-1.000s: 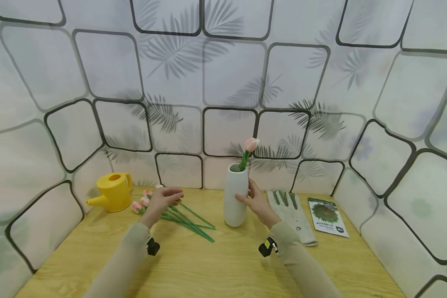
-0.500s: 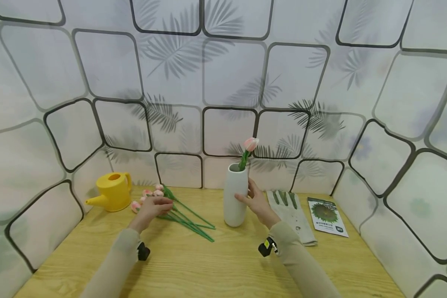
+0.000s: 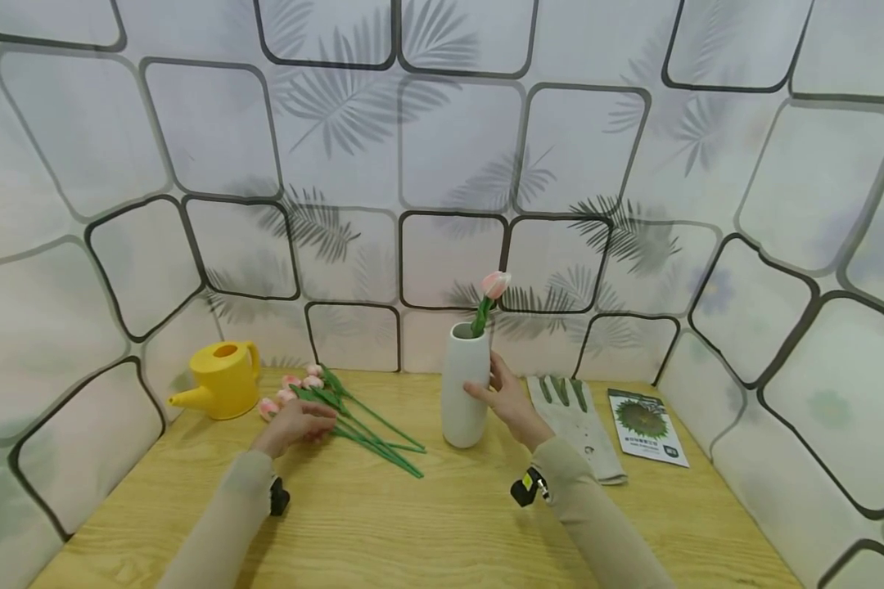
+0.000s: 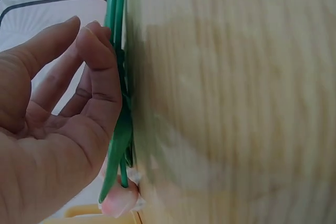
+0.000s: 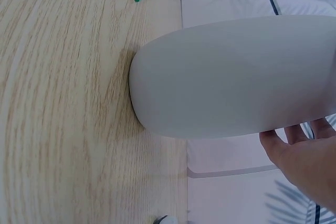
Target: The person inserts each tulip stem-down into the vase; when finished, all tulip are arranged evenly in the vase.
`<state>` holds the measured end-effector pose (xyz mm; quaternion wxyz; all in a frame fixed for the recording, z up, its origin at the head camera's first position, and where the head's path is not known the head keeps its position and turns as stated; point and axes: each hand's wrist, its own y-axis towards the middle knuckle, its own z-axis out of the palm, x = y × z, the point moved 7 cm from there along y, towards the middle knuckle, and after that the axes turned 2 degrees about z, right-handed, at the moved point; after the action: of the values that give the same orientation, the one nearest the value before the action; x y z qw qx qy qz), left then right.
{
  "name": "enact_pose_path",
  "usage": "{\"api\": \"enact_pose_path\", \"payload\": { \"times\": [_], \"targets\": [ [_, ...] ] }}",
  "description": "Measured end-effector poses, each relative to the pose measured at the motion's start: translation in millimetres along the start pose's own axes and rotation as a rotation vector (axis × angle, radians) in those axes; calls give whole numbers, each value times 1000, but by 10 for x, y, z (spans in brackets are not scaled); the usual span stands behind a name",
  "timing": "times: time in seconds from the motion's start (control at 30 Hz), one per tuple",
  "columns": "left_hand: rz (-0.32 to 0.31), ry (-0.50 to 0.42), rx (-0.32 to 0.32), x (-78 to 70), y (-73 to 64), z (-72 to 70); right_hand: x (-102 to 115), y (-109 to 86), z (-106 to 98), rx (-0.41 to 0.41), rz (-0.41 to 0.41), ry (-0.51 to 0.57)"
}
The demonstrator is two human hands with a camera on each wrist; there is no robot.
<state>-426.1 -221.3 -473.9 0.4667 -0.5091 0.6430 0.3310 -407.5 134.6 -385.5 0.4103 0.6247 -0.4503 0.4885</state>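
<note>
A white vase (image 3: pixel 465 393) stands upright on the table with one pink tulip (image 3: pixel 495 285) in its mouth. My right hand (image 3: pixel 514 406) holds the vase from its right side, thumb at the front and fingers around the back. Several more pink tulips (image 3: pixel 372 440) lie in a loose bunch on the left, blooms toward the watering can. Over their upper stems and leaves is my left hand (image 3: pixel 292 427), palm inward. In the left wrist view its fingers (image 4: pixel 100 72) are loosely bent beside the green stems (image 4: pixel 117 14), with the thumb apart and nothing pinched between.
A yellow watering can (image 3: pixel 226 381) stands at the back left, spout pointing left. Right of the vase lie a pair of pale gardening gloves (image 3: pixel 585 438) and a seed packet (image 3: pixel 647 426) with a green plant picture. Patterned cloth walls surround the wooden table (image 3: pixel 412 532).
My left hand has moved left and down onto the lying tulips, uncovering more leaves and blooms. The right hand and vase have stayed in place.
</note>
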Motion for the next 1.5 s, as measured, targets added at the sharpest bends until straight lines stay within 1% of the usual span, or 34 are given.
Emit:
{"api": "enact_pose_path", "payload": {
  "times": [0.2, 0.3, 0.47, 0.67, 0.8, 0.93, 1.07, 1.13, 1.17, 1.3, 1.4, 1.5],
  "targets": [
    [-41, 39, 37, 61, 37, 19, -2, 1, 0, 3, 8, 0],
    [-40, 45, 60, 73, 53, 29, -2, 4, -4, 4, 7, 5],
    [-38, 21, 110, 77, 66, 62, -6, 7, -6, 1, 8, 4],
    [-27, 11, 148, 69, 68, 84, 3, -1, -2, -2, 8, -4],
    [-23, 11, 158, 77, 71, 85, 8, -3, -1, -3, 9, 4],
    [-25, -8, 145, 105, 74, 65, 12, -2, 1, -5, 8, 12],
    [-36, -49, 106, 124, 58, 34, -3, -2, -1, -9, 16, 5],
    [-42, -75, 70, 121, 44, 14, -12, 2, 1, -8, 17, -1],
    [-51, -93, 42, 120, 39, 1, -15, 3, 3, -7, 17, -3],
    [-54, -140, -72, 88, 30, -53, -17, 3, 5, -5, 19, 0],
    [-50, -169, -151, 44, 30, -97, -14, 6, -1, -2, 14, 6],
    [-57, -218, -223, -3, 31, -144, -9, 11, -6, 4, 2, 3]
  ]
}}
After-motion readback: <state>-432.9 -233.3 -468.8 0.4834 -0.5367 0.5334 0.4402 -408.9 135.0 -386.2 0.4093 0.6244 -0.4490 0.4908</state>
